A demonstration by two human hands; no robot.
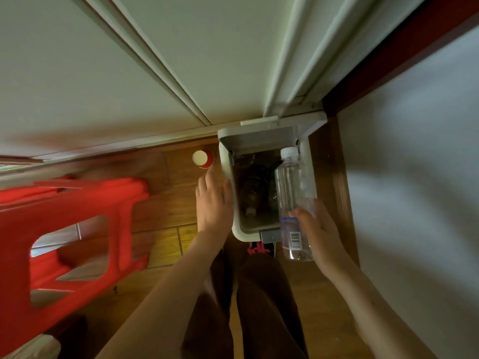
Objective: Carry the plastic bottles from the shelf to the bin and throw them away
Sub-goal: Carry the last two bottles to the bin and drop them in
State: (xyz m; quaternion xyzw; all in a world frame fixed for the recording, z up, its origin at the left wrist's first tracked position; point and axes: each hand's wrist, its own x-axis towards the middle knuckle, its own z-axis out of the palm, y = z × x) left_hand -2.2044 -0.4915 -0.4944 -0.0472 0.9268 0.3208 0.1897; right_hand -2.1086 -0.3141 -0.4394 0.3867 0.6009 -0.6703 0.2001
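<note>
A white pedal bin [225, 161] stands on the wooden floor against the wall, its lid [259, 137] raised. Dark bottles [252, 195] lie inside it. My right hand [320, 234] grips a clear plastic bottle [290, 182] by its lower half, white cap pointing away, held over the bin's right side. My left hand [213, 200] hovers flat with spread fingers beside the bin's left rim, holding nothing. My shoe [261, 248] is at the grey pedal [270, 235] at the bin's front.
A red plastic stool [67, 237] stands on the left. A red paper cup [203, 158] sits on the floor left of the bin. White sliding door panels [160, 60] rise behind, and a white wall with dark trim [414, 177] closes in on the right.
</note>
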